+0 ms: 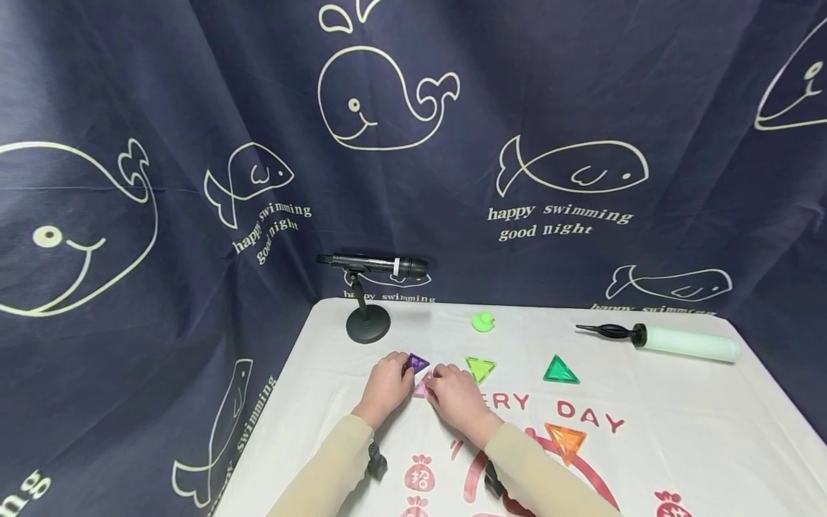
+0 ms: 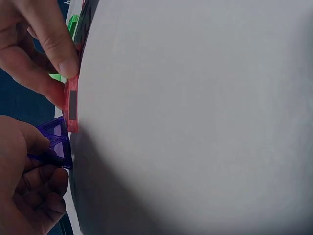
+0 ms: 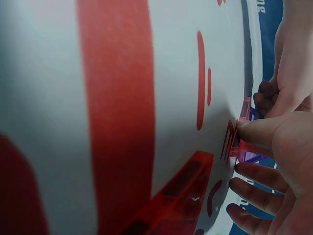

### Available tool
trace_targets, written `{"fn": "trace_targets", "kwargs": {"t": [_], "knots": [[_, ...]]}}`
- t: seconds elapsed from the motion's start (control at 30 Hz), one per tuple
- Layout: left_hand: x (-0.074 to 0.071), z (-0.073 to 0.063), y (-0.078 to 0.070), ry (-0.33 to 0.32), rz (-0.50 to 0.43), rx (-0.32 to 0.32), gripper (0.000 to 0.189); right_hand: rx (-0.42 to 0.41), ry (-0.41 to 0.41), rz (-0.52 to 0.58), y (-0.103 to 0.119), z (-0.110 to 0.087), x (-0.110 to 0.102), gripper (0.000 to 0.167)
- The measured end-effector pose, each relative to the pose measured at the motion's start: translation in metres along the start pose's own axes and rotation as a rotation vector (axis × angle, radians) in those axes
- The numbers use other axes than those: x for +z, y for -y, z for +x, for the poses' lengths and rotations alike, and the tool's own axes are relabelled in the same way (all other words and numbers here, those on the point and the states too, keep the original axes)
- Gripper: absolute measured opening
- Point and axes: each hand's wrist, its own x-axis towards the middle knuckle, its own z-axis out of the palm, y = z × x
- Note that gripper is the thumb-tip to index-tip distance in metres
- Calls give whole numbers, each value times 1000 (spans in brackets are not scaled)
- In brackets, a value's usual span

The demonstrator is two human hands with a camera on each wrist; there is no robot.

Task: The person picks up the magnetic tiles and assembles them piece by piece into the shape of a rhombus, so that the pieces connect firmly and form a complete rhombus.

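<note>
My left hand [image 1: 384, 386] grips a purple triangular tile [image 1: 418, 362], its thumb and fingers at the tile's left side. Just to the right, my right hand [image 1: 457, 396] pinches a pink triangular tile [image 1: 421, 389] between thumb and fingers. The two tiles are close together, the pink one nearer to me. In the left wrist view the purple tile [image 2: 59, 147] has its edge right by the corner of the pink tile [image 2: 72, 105], which looks red there. A dark strip shows along the pink tile's edge. My right fingers hide part of it in the head view.
Beyond my right hand lies a yellow-green triangular tile [image 1: 480, 368]; a green one [image 1: 561, 370] and an orange one [image 1: 566, 439] lie further right. A microphone [image 1: 388, 266] on a stand, a green toy duck [image 1: 482, 322] and a hand pump [image 1: 688, 342] occupy the table's back [image 1: 439, 316].
</note>
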Motion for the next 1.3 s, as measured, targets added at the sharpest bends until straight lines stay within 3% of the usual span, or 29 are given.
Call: {"fn": "trace_targets", "kwargs": {"t": [0.43, 0.87, 1.3], "knots": [[5, 3, -5, -14, 59, 45, 11, 9, -20, 40, -8, 14, 4, 12], [9, 2, -6, -30, 81, 37, 13, 28, -3, 38, -11, 19, 7, 12], [5, -5, 2, 54, -102, -27, 17, 38, 15, 60, -14, 17, 8, 22]]}}
